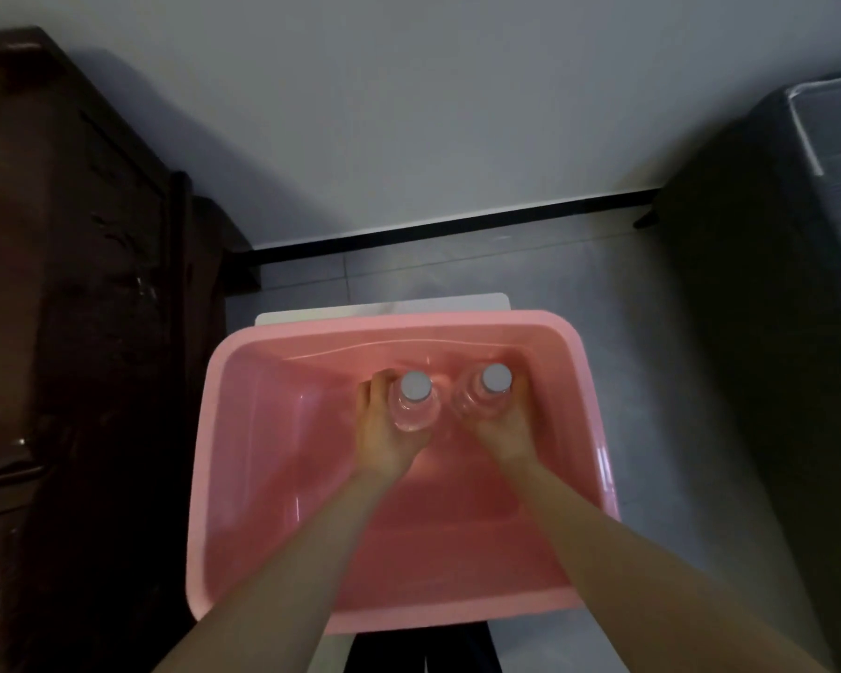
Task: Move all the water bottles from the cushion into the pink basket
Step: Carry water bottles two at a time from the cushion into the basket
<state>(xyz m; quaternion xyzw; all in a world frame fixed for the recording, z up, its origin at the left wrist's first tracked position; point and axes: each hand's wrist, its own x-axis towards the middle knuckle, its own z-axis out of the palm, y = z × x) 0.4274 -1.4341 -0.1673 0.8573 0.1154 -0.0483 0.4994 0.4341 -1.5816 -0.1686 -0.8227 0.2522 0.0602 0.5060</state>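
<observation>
Both hands reach down into the pink basket (244, 429), each wrapped round a clear water bottle held upright near the basket's far wall. The left hand (384, 434) curls its fingers round the left bottle (414, 403), whose pale grey cap faces the camera; the right hand (503, 422) grips the right bottle (486, 393) the same way. The two bottles stand side by side, close together with a narrow gap between them; whether their bases touch the basket's bottom cannot be told. The basket sits on a white surface (384, 310) that shows past its far rim. Dark wooden furniture (93, 284) stands at the left, and a dark grey bin (773, 235) at the right, over a grey tiled floor (627, 293).
</observation>
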